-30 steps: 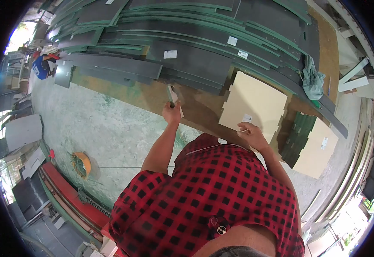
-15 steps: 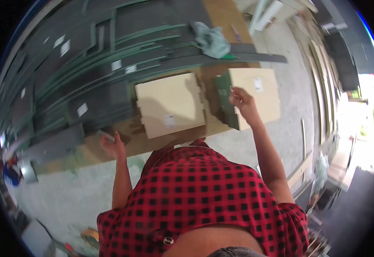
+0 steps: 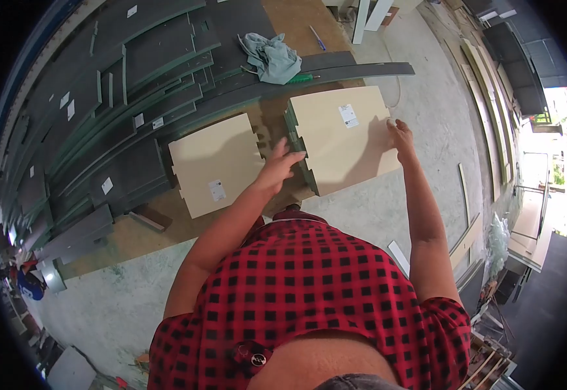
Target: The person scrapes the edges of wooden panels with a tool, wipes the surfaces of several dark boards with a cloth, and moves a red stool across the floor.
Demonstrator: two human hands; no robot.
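Note:
Two stacks of cream boards with notched, dark green edges lie side by side in front of me. My left hand (image 3: 278,168) is in the gap between them, with its fingers spread. Its forefinger reaches the notched left side of the right stack (image 3: 338,146), and I see nothing held in it. At that stack's right edge is my right hand (image 3: 400,139), fingers bent together against the rim. Whether it grips a board there cannot be made out. The left stack (image 3: 215,162) lies under my left forearm's far side. Each stack has a white label on top.
Dark panels (image 3: 69,143) with green edges cover the left side. Behind the stacks are a crumpled grey-green cloth (image 3: 271,57), a green-handled tool (image 3: 303,78) and a blue pen-like tool (image 3: 318,38). A short strip (image 3: 147,221) lies left; long boards (image 3: 485,123) lie at right.
My left hand has moved right from the short strip, which now lies on the brown surface, to the right stack. My right hand has gone from that stack's left side to its right edge.

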